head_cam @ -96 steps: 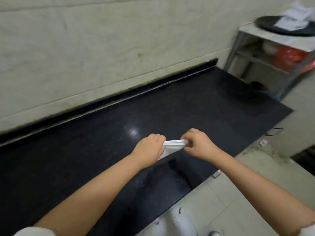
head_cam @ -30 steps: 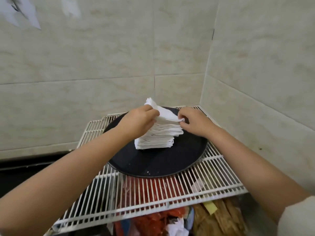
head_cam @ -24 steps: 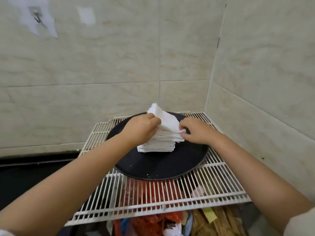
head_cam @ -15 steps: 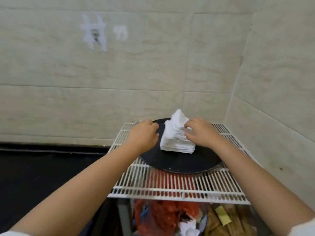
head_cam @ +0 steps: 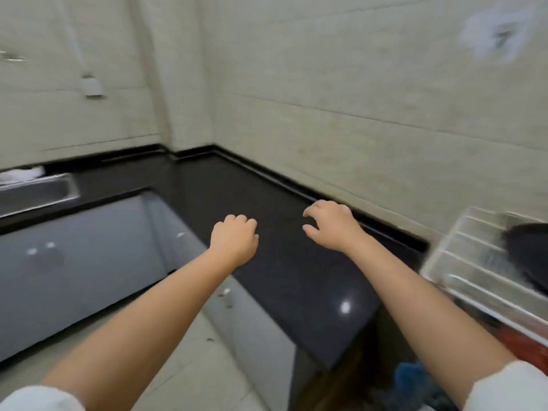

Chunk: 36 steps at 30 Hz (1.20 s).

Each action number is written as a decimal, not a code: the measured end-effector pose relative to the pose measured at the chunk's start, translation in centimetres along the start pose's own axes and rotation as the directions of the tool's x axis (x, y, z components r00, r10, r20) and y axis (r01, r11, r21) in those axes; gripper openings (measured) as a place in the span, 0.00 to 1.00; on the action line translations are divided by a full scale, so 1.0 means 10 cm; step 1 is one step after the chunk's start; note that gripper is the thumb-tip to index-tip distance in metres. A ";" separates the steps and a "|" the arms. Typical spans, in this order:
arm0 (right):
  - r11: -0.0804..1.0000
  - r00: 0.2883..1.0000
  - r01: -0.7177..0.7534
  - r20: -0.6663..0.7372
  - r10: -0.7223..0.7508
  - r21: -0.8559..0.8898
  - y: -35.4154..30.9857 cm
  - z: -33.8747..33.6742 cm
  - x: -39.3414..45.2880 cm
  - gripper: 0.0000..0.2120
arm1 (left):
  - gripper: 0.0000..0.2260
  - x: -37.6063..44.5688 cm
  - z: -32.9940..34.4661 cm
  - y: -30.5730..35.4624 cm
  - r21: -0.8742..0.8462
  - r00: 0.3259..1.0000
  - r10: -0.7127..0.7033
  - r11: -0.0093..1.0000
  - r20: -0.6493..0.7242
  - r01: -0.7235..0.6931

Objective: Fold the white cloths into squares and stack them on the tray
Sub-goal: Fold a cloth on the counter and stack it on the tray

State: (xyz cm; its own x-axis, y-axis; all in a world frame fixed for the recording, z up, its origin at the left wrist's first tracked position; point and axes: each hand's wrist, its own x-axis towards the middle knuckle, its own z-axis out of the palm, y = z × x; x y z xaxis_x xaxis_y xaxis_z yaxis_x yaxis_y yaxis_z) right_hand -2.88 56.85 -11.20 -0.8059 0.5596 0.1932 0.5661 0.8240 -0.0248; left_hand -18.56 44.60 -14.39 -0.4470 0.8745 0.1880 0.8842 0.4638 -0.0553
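Observation:
Both hands hover over the black countertop (head_cam: 267, 203) and hold nothing. My left hand (head_cam: 234, 240) has its fingers loosely curled under. My right hand (head_cam: 329, 225) has its fingers relaxed and slightly spread. The black tray (head_cam: 525, 250) shows only as a dark blurred edge at the far right, on the white wire rack (head_cam: 474, 256). The stack of folded cloths is out of frame. A white cloth (head_cam: 22, 175) lies at the far left behind the sink; blur hides its shape.
A steel sink (head_cam: 35, 192) is set into the counter at the left. The counter runs in an L along tiled walls. Grey cabinet fronts (head_cam: 74, 262) and pale floor tiles lie below. Red and blue items sit under the rack at bottom right.
Both hands have left the cloth stack on the tray and come away with nothing in them. The view has swung left from the rack to the countertop; the tray is now at the right edge.

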 end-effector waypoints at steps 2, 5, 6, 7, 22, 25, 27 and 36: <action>0.994 0.993 0.113 0.028 -0.113 0.007 -0.59 0.14 0.33 0.20 | 0.13 -0.21 0.03 -0.62 0.020 0.991 -0.131 0.991 0.002 0.131; 0.962 0.961 0.270 0.043 -0.272 0.043 -1.48 0.27 0.81 0.21 | 0.14 -0.50 0.03 -1.50 0.033 0.948 -0.314 0.948 -0.045 0.315; 0.947 0.947 0.315 0.046 -0.317 0.056 -1.77 0.31 0.96 0.21 | 0.15 -0.60 0.03 -1.78 0.037 0.930 -0.365 0.930 -0.053 0.367; 0.932 0.932 0.356 0.052 -0.360 0.066 -2.06 0.34 1.10 0.22 | 0.16 -0.68 0.01 -2.05 0.041 0.909 -0.413 0.909 -0.058 0.415; 0.754 0.753 0.629 0.095 -0.652 0.186 -5.00 0.81 4.00 0.30 | 0.27 0.08 0.01 -5.32 0.160 0.651 -0.759 0.641 -0.013 0.750; 0.731 0.724 0.658 0.116 -0.680 0.183 -5.41 0.96 4.49 0.30 | 0.26 0.27 0.08 -5.84 0.160 0.637 -0.771 0.629 0.002 0.761; 0.711 0.701 0.680 0.128 -0.702 0.179 -5.68 1.10 4.80 0.29 | 0.26 0.36 0.18 -6.20 0.149 0.619 -0.785 0.614 0.013 0.775; 0.713 0.683 0.689 0.209 -0.700 0.130 -7.07 1.79 6.47 0.30 | 0.26 0.98 0.69 -8.34 0.128 0.589 -0.805 0.593 0.072 0.795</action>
State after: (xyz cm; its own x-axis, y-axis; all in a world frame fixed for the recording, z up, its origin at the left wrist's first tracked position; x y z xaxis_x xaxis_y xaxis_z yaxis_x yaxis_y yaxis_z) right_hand -98.12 36.42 -14.52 -0.9830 -0.1753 -0.0552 -0.1749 0.9845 -0.0122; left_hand -97.59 15.49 -14.68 -0.9848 0.1517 0.0845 0.1515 0.9884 -0.0090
